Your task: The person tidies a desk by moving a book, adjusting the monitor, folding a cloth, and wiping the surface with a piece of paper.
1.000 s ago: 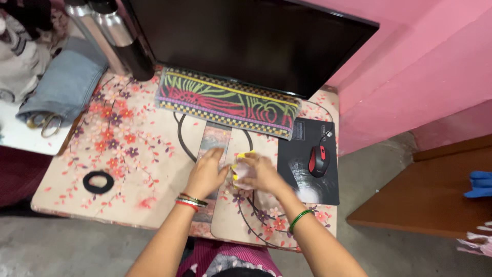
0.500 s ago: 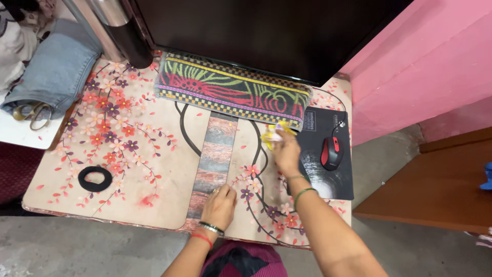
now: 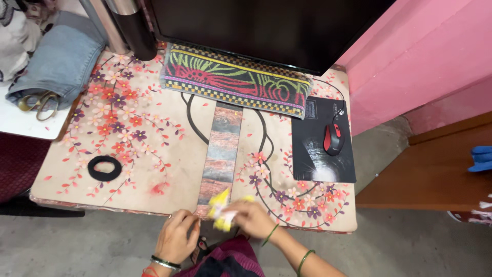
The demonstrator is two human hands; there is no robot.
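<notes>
Right hand (image 3: 252, 217) grips yellow cloth (image 3: 221, 211), blurred, at table (image 3: 169, 169) front edge. Left hand (image 3: 177, 237) curled, seemingly empty. Dust remains on mousepad (image 3: 315, 154).

We see a table (image 3: 169, 154) with a floral top of pink and red blossoms and a striped band down its middle. At twelve o'clock a patterned cloth-covered keyboard (image 3: 236, 82) lies in front of the dark monitor (image 3: 256, 25). At three o'clock a black mouse pad (image 3: 312, 154) carries a red and black mouse (image 3: 333, 139). At nine o'clock lies a black ring (image 3: 104, 167). At eleven o'clock a dark cylinder (image 3: 134, 31) stands upright.
</notes>
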